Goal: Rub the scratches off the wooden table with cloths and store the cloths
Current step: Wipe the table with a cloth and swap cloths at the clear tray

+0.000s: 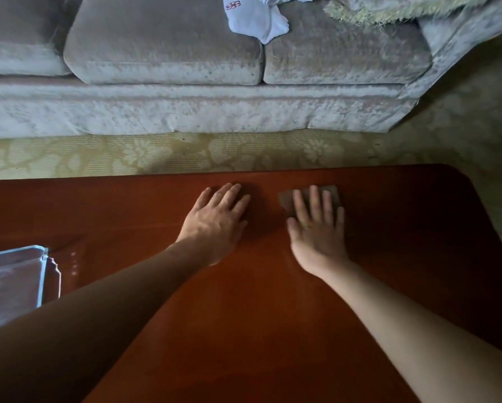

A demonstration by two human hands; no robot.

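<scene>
Your 2 forearms enter from the near edge and reach across the worktop [404, 228], a red-brown wooden surface. Your right hand [316, 228] lies flat, fingers straight and slightly spread, pressing a small brown cloth [285, 200] onto the wood near the far edge. The flat palm looks chosen to spread pressure over the whole cloth, as rubbing requires. Your left hand [214, 221] also lies flat just beside it, fingers extended and gripping nothing. A darker patch shows at its fingertips, but you cannot tell from this view whether a 2nd cloth sits beneath. If not, that hand appears to be bracing you. No scratches can be made out in this light.

Assessment: rubbing is in progress and storage is not yet begun. A clear tray [11, 283] rests at the left edge, well apart from both hands. Beyond a patterned rug [156, 155] stands a sofa [185, 106] carrying a white garment [255, 18].
</scene>
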